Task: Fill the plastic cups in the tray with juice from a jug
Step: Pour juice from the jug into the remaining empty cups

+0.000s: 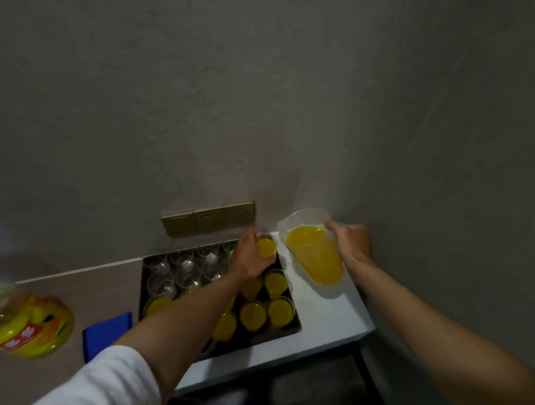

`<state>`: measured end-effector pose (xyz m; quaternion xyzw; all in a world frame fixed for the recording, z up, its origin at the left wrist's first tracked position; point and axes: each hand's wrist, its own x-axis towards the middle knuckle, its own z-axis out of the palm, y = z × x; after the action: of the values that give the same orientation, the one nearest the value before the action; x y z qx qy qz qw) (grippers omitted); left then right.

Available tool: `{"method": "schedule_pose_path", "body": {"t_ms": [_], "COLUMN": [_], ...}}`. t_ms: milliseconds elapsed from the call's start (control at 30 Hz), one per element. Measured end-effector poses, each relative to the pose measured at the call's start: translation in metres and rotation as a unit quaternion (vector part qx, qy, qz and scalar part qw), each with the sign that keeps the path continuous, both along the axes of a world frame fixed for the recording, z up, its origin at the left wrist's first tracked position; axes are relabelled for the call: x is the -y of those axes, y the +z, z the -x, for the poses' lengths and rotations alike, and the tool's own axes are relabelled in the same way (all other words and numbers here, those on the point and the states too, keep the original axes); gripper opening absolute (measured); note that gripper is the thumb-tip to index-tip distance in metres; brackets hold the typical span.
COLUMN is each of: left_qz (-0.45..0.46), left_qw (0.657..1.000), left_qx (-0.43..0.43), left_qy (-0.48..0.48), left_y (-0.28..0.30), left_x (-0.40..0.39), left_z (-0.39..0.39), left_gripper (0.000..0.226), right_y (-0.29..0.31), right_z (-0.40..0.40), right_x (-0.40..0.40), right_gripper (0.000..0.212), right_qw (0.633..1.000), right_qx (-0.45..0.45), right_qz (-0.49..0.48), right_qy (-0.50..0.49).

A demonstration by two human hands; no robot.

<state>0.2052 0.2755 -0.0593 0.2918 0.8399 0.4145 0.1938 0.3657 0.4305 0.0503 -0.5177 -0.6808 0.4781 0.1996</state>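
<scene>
Left hand around filled cup, right hand tilting jug.

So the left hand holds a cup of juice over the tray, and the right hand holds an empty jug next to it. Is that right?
Not quite: the head view shows the jug in the right hand holding plenty of juice. The left hand does hold a filled cup over the tray.

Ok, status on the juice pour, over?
Left hand holding a filled cup above the tray. Right hand holding the jug, tilted. Back cups empty. Nothing blocking.
</scene>
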Motion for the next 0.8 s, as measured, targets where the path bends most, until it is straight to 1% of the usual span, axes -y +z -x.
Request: {"method": "schedule_pose_path", "body": {"t_ms": [67,167,367,467,633,733,800], "left_qz": [0.012,0.029,0.046,0.063,0.105,0.142,0.156], "left_qw": [1.000,1.000,0.999,0.998,0.994,0.988,0.985], "left_qx": [0.002,-0.001,-0.001,-0.007,-0.035,-0.053,-0.065], "left_qy": [0.000,-0.003,-0.016,-0.020,-0.023,-0.030,-0.032], "left_y": [-0.003,-0.009,-0.020,-0.024,-0.030,-0.034,-0.036], "left_x": [-0.003,-0.008,-0.015,-0.018,-0.023,-0.025,-0.026], "left_z": [0.001,0.004,0.006,0.008,0.013,0.015,0.015], "left_gripper": [0.049,0.052,0.069,0.064,0.060,0.078,0.080], "right_y": [-0.002,-0.006,-0.013,-0.014,-0.019,-0.023,-0.025], "right_z": [0.001,0.003,0.004,0.004,0.003,0.002,0.001], "right_x": [-0.004,-0.010,-0.018,-0.020,-0.023,-0.024,-0.025], "right_gripper": [0.035,0.035,0.037,0.033,0.033,0.035,0.037], "right_qw": [1.000,1.000,1.000,1.000,1.000,1.000,1.000], "right_qx": [-0.003,-0.001,0.006,0.009,0.010,0.006,0.008], "right_qz": [-0.002,-0.005,0.004,0.010,0.013,0.016,0.014], "right_qy": [-0.004,-0.004,-0.006,-0.007,-0.006,-0.007,-0.002]}}
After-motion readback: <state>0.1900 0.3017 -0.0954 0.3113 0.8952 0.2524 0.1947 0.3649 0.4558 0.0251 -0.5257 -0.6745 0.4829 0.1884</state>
